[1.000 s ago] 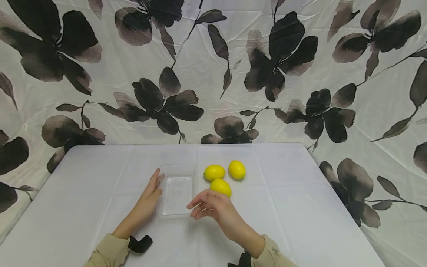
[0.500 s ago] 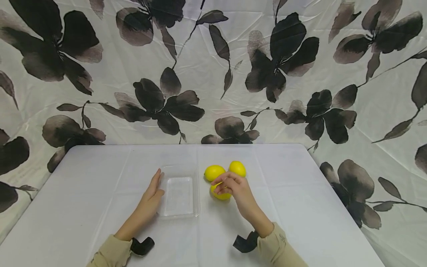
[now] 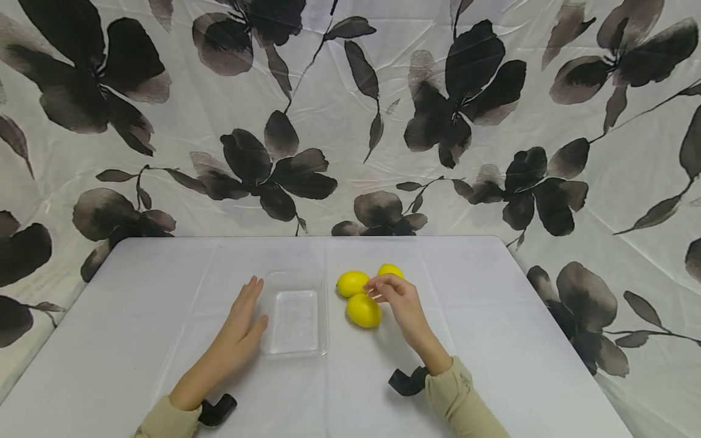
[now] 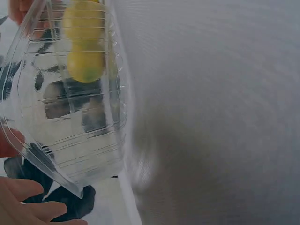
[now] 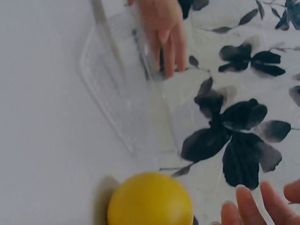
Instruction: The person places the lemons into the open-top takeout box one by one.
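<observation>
A clear plastic container (image 3: 294, 322) stands on the white-covered table. My left hand (image 3: 238, 331) is beside its left wall, fingers extended and thumb spread towards the rim. To the container's right lie three yellow lemons: a near one (image 3: 364, 311), a left one (image 3: 352, 283) and a far one (image 3: 390, 270). My right hand (image 3: 402, 307) hovers over the lemons, fingers loosely bent with nothing between them, partly covering the far one. In the right wrist view a lemon (image 5: 150, 201) sits below the container, apart from the fingertips (image 5: 248, 206). Lemons (image 4: 86, 63) show through the container wall in the left wrist view.
A white cloth (image 3: 137, 328) covers the table, whose back edge meets a hanging floral curtain (image 3: 350, 121). Black wrist-worn devices (image 3: 218, 411) protrude below both sleeves, close above the table.
My right hand has moved from the container's right edge rightward and back over the lemons. My left hand has spread its fingers and thumb, drawing slightly off the container's side.
</observation>
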The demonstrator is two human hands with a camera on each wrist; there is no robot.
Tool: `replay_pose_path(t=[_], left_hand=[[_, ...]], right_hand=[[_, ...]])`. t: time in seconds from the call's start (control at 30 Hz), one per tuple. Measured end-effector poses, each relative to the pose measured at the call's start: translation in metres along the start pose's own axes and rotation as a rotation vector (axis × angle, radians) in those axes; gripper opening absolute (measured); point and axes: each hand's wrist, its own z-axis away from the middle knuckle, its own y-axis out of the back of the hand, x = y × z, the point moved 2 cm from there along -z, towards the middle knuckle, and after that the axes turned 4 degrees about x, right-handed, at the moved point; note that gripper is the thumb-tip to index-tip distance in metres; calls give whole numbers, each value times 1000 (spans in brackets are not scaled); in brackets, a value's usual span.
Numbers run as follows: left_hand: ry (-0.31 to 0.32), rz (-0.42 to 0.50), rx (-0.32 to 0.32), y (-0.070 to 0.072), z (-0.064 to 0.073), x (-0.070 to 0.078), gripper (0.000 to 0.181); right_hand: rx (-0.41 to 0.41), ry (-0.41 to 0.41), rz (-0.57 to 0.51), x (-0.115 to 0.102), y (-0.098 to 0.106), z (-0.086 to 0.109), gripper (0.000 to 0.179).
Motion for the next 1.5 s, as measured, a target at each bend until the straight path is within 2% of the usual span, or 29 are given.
replay_pose_path(t=[0.17, 0.3, 0.5, 0.63, 0.87, 1.13, 1.5], left_hand=[[-60, -133, -24, -3, 8, 6, 65], [-73, -257, -34, -5, 10, 10, 69], [-40, -380, -93, -10, 13, 13, 100], [-1, -398, -119, -11, 17, 14, 112], [7, -405, -132, -11, 20, 12, 110], [17, -392, -142, -12, 20, 13, 110], [12, -409, -129, -12, 19, 11, 112]], right_hand=[[-40, 1, 150, 9, 6, -2, 19], [-102, -9, 218, 16, 9, -3, 26], [-221, 15, 293, 24, 13, -5, 40], [-267, 42, 351, 29, 14, -4, 47], [-352, 80, 420, 34, 10, -2, 57], [-369, 93, 484, 37, 10, -2, 65], [-369, 112, 501, 37, 9, -2, 66]])
